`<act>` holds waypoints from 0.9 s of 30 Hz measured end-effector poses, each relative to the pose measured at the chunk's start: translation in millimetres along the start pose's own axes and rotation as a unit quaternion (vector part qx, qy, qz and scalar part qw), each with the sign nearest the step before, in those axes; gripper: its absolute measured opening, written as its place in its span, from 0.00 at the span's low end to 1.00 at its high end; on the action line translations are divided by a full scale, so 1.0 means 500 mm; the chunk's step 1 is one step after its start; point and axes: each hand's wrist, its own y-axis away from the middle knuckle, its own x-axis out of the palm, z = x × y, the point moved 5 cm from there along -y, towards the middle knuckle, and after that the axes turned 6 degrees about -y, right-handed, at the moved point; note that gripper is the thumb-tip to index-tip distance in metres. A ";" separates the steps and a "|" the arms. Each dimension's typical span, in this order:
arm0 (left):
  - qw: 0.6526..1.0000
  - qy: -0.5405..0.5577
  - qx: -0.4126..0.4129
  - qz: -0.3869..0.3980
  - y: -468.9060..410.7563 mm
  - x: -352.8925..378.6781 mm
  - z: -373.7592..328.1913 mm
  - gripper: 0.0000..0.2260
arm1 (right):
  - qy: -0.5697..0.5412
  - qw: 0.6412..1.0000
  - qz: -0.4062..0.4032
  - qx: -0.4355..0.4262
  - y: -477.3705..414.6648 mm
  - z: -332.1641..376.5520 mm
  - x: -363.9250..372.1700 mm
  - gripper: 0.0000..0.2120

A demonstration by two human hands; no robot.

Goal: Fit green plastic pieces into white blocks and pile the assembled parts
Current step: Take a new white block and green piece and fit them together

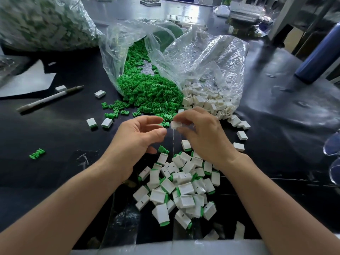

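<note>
My right hand (204, 133) pinches a small white block (174, 124) between thumb and fingers, just above the table's middle. My left hand (136, 138) hovers beside it with fingers apart and nothing in it, the thumb tip close to the block. Green plastic pieces (150, 91) spill from a clear bag behind the hands. White blocks (206, 102) spill from a second clear bag to their right. A pile of assembled parts (176, 186), white with green ends, lies between my forearms.
A large bag of finished parts (42, 23) stands at the back left. A pen (49, 98) and loose white blocks (100, 93) lie on the black table (55, 135) at left, with a stray green piece (36, 153). A blue bottle (320, 54) stands at right.
</note>
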 end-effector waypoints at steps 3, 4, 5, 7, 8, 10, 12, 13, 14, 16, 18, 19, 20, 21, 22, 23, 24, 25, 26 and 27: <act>0.999 0.020 -0.001 0.026 0.003 0.006 0.000 0.09 | -0.020 0.998 0.021 -0.060 0.012 0.031 0.016 0.10; 0.999 0.026 0.001 0.033 0.004 0.007 0.000 0.09 | -0.021 0.997 0.029 -0.070 0.015 0.035 0.021 0.10; 0.999 0.027 0.004 0.035 0.005 0.007 0.000 0.08 | -0.024 0.996 0.037 -0.074 0.016 0.035 0.025 0.11; 0.999 0.030 0.009 0.022 0.004 0.002 -0.001 0.06 | -0.044 0.996 0.046 -0.066 0.014 0.033 0.027 0.12; 0.999 0.037 0.011 0.009 0.002 -0.002 -0.001 0.05 | -0.060 0.996 0.046 -0.057 0.012 0.031 0.027 0.13; 0.998 0.061 0.011 -0.024 -0.003 -0.013 -0.002 0.05 | -0.077 0.996 0.031 -0.039 0.008 0.028 0.026 0.15; 0.995 0.083 0.018 -0.052 -0.006 -0.023 -0.005 0.07 | -0.070 0.997 0.012 -0.025 0.003 0.027 0.025 0.17; 0.994 0.091 0.022 -0.059 -0.008 -0.026 -0.006 0.07 | -0.053 0.998 0.010 -0.022 -0.001 0.026 0.027 0.18; 0.993 0.097 0.025 -0.061 -0.008 -0.027 -0.007 0.07 | -0.022 0.999 0.018 -0.022 -0.005 0.024 0.032 0.19; 0.993 0.103 0.025 -0.056 -0.008 -0.025 -0.006 0.07 | 0.054 0.996 0.075 -0.020 -0.012 0.015 0.052 0.23; 0.993 0.105 0.023 -0.049 -0.007 -0.021 -0.005 0.06 | 0.120 0.980 0.161 -0.005 -0.013 -0.004 0.079 0.26; 0.993 0.106 0.022 -0.048 -0.007 -0.021 -0.005 0.06 | 0.147 0.970 0.196 0.004 -0.012 -0.014 0.088 0.27; 0.993 0.106 0.022 -0.048 -0.007 -0.021 -0.005 0.06 | 0.167 0.962 0.218 0.011 -0.011 -0.022 0.093 0.27; 0.993 0.106 0.022 -0.048 -0.008 -0.021 -0.005 0.06 | 0.176 0.958 0.225 0.014 -0.010 -0.026 0.092 0.27; 0.993 0.105 0.023 -0.049 -0.008 -0.022 -0.005 0.06 | 0.179 0.959 0.221 0.014 -0.010 -0.028 0.089 0.27; 0.993 0.104 0.022 -0.048 -0.009 -0.022 -0.005 0.06 | 0.180 0.962 0.205 0.010 -0.011 -0.027 0.083 0.25; 0.993 0.103 0.022 -0.048 -0.009 -0.022 -0.005 0.06 | 0.181 0.967 0.178 0.000 -0.011 -0.024 0.076 0.24; 0.993 0.102 0.023 -0.049 -0.009 -0.022 -0.004 0.05 | 0.181 0.973 0.144 -0.013 -0.011 -0.018 0.069 0.22; 0.993 0.101 0.023 -0.049 -0.008 -0.021 -0.004 0.05 | 0.180 0.977 0.111 -0.021 -0.011 -0.013 0.062 0.20; 0.993 0.101 0.023 -0.049 -0.008 -0.021 -0.004 0.05 | 0.176 0.980 0.086 -0.024 -0.012 -0.009 0.056 0.18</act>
